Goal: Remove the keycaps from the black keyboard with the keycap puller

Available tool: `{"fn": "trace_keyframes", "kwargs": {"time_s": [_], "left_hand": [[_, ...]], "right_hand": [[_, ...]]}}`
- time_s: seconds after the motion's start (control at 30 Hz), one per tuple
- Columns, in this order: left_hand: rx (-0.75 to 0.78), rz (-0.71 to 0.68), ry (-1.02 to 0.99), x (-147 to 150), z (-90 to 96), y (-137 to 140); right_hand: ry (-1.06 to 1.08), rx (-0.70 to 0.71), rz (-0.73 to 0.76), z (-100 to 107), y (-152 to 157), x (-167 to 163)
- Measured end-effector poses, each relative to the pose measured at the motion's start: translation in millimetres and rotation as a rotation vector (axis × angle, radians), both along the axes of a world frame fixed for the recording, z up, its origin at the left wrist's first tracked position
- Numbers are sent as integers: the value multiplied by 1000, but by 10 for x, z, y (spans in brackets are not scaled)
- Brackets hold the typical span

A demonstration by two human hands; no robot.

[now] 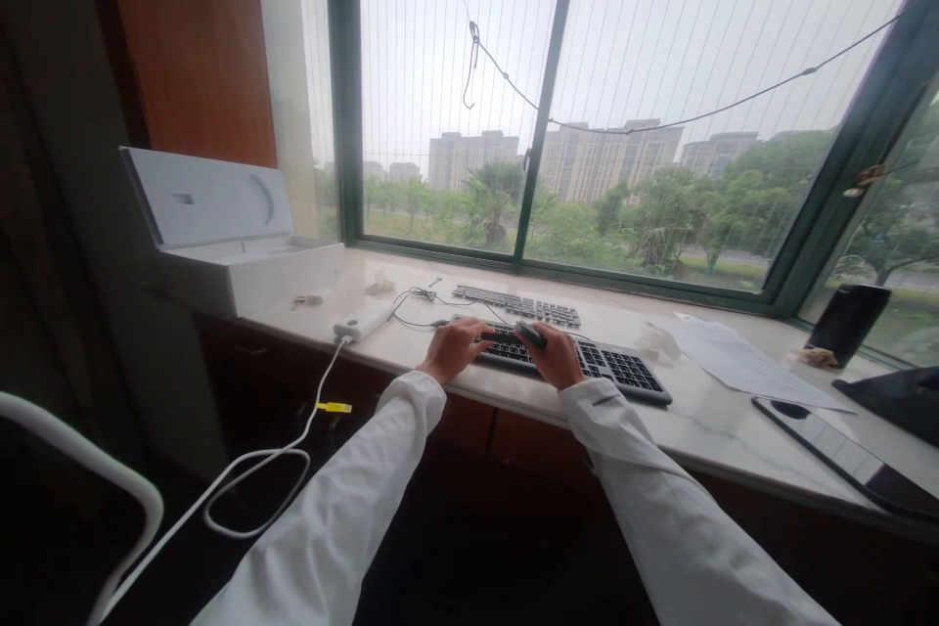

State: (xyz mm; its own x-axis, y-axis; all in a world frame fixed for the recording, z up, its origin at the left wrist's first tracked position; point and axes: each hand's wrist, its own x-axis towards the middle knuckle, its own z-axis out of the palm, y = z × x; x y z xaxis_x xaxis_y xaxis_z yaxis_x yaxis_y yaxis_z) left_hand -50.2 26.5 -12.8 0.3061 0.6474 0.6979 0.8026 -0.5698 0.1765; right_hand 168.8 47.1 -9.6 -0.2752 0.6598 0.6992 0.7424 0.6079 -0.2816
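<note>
A dark keyboard point(627, 370) with a grey frame lies along the front of the white countertop, under both my hands. My left hand point(456, 349) rests over its left end, fingers stretched towards the keys and thumb apart from them. My right hand point(556, 355) is closed around a small dark elongated object point(531, 335), held just above the middle keys; its kind is not clear. Behind the keyboard lies a light grey panel with rows of keys point(517, 303). A thin black cable point(422, 293) lies coiled by the keyboard's back left.
At left stand an open white box point(286, 269) and a white power strip point(365, 321), its cord hanging over the edge with a yellow tag point(335, 407). On the right are paper sheets point(748, 362), a tablet-like device point(843, 455) and an upright dark phone-like object point(847, 323).
</note>
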Motion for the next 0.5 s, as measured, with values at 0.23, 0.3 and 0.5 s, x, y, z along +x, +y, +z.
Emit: {"fn": "trace_keyframes", "kwargs": {"time_s": [0.23, 0.3, 0.5], "left_hand": [[-2, 97, -19, -2, 4, -6], [-4, 113, -25, 0, 3, -4], [-27, 175, -47, 16, -6, 11]], "right_hand": [[-79, -9, -27, 53, -91, -38], [-140, -10, -15, 67, -109, -51], [-240, 13, -31, 125, -57, 5]]}}
